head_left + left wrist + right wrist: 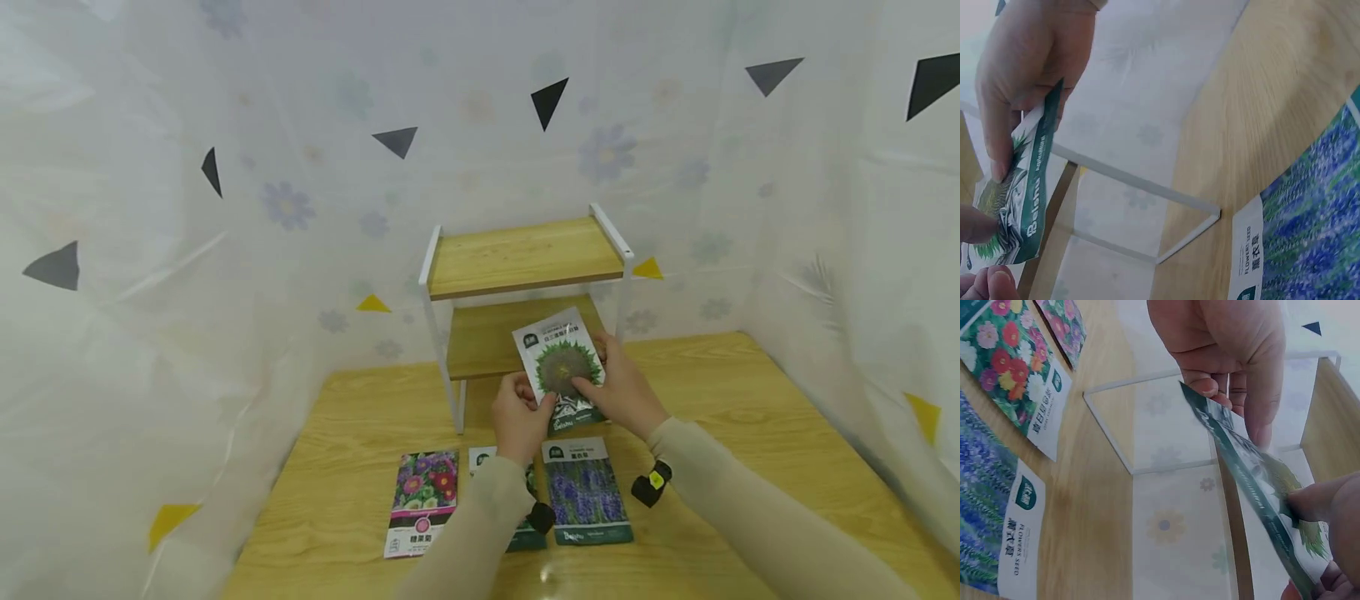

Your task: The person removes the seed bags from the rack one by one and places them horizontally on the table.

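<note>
A white and green seed packet (pixel 564 367) with a round green-fringed plant picture is held up, tilted, in front of the shelf. My left hand (pixel 521 417) pinches its lower left edge, thumb on the front. On its right side, my right hand (pixel 624 388) grips it with the thumb across the picture. Below on the table lie a purple-flower seed packet (pixel 587 492), a pink-flower seed packet (pixel 423 500) and, between them, a red-and-white-flower seed packet (pixel 1013 362), which my left arm partly covers in the head view.
A two-tier wooden shelf (pixel 528 254) with a white frame stands at the back of the wooden table (pixel 697 400). White patterned sheeting (pixel 480 167) hangs behind and on both sides.
</note>
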`<action>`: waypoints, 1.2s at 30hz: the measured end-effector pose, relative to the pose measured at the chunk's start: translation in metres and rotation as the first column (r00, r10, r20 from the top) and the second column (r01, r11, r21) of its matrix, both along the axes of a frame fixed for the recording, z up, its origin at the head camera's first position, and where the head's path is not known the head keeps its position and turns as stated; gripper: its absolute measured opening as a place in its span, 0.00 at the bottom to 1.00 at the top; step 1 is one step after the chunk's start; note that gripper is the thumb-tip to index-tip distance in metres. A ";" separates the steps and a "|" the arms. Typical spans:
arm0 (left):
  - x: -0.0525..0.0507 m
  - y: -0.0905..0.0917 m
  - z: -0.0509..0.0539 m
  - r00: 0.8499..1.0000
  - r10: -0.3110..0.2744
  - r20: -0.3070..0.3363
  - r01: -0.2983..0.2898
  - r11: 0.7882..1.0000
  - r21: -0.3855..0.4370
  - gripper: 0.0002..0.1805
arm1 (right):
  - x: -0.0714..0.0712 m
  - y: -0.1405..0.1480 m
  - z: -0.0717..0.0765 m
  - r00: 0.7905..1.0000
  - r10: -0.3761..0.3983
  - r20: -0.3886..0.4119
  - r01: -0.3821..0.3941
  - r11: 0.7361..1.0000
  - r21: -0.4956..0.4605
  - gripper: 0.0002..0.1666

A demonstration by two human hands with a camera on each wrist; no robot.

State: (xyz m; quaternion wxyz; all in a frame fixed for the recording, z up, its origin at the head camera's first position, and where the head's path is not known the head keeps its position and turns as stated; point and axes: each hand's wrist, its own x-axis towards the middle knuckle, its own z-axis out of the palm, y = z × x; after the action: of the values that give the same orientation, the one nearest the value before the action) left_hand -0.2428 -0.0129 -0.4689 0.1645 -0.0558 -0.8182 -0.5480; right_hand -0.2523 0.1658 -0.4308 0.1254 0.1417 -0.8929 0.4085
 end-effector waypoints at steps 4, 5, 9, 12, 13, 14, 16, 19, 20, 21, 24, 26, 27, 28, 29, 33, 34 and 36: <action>0.012 0.000 0.001 0.999 -0.043 0.019 0.042 0.999 0.021 0.25 | 0.015 0.010 -0.003 0.999 0.040 -0.034 -0.038 0.999 0.034 0.48; 0.015 0.000 0.002 0.998 -0.055 0.020 0.054 0.998 0.024 0.25 | 0.019 0.013 -0.003 0.998 0.048 -0.051 -0.046 0.998 0.041 0.48; 0.027 0.003 0.006 0.993 -0.122 0.001 0.122 0.992 0.020 0.25 | 0.036 0.028 -0.005 0.989 0.037 -0.141 -0.025 0.996 0.087 0.47; 0.034 0.008 0.011 0.985 -0.174 -0.023 0.174 0.985 0.013 0.24 | 0.047 0.038 -0.004 0.980 0.021 -0.198 -0.001 0.995 0.097 0.45; 0.036 0.010 0.012 0.982 -0.187 -0.031 0.187 0.982 0.011 0.23 | 0.051 0.041 -0.003 0.977 0.020 -0.211 0.000 0.996 0.094 0.44; 0.038 0.011 0.014 0.980 -0.197 -0.035 0.198 0.980 0.009 0.23 | 0.054 0.043 -0.003 0.975 0.017 -0.220 0.003 0.996 0.092 0.44; 0.041 0.015 0.016 0.975 -0.218 -0.041 0.219 0.976 0.009 0.23 | 0.059 0.049 -0.003 0.975 0.012 -0.222 0.005 0.997 0.078 0.43; 0.046 0.021 0.019 0.970 -0.244 -0.019 0.244 0.970 0.011 0.24 | 0.066 0.057 -0.006 0.979 0.002 -0.205 0.009 0.999 0.054 0.44; 0.048 0.023 0.020 0.967 -0.254 -0.009 0.254 0.967 0.010 0.24 | 0.067 0.060 -0.007 0.980 -0.006 -0.197 0.015 0.999 0.047 0.44; 0.050 0.025 0.021 0.964 -0.264 -0.001 0.264 0.964 0.010 0.25 | 0.069 0.063 -0.008 0.981 -0.011 -0.191 0.019 0.999 0.039 0.44; 0.054 0.030 0.023 0.958 -0.286 -0.002 0.286 0.958 0.005 0.25 | 0.072 0.070 -0.010 0.982 -0.029 -0.184 0.035 0.999 0.032 0.44; 0.055 0.034 0.022 0.956 -0.292 -0.019 0.292 0.956 -0.003 0.26 | 0.074 0.073 -0.010 0.983 -0.038 -0.178 0.044 0.999 0.030 0.45; 0.055 0.035 0.021 0.956 -0.291 -0.030 0.291 0.957 -0.008 0.26 | 0.074 0.074 -0.010 0.984 -0.040 -0.175 0.046 0.998 0.030 0.45; 0.055 0.037 0.020 0.956 -0.292 -0.038 0.292 0.956 -0.011 0.26 | 0.075 0.075 -0.010 0.984 -0.043 -0.172 0.049 0.998 0.032 0.45; 0.056 0.038 0.019 0.956 -0.291 -0.044 0.290 0.957 -0.015 0.26 | 0.076 0.076 -0.010 0.985 -0.043 -0.165 0.049 0.998 0.029 0.45; 0.058 0.043 0.016 0.953 -0.301 -0.027 0.300 0.954 -0.019 0.26 | 0.079 0.082 -0.009 0.987 -0.054 -0.155 0.058 0.998 0.025 0.42; 0.059 0.044 0.015 0.951 -0.308 -0.015 0.307 0.952 -0.010 0.27 | 0.079 0.084 -0.009 0.987 -0.054 -0.149 0.058 0.998 0.023 0.42; 0.060 0.048 0.014 0.949 -0.315 0.008 0.315 0.949 0.003 0.28 | 0.079 0.087 -0.009 0.988 -0.055 -0.143 0.060 0.998 0.033 0.43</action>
State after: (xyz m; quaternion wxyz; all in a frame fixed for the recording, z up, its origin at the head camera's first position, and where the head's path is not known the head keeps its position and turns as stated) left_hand -0.1830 0.0354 -0.4549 0.0718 -0.1833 -0.7990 -0.5681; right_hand -0.1734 0.2533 -0.4401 0.1979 0.1470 -0.8928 0.3770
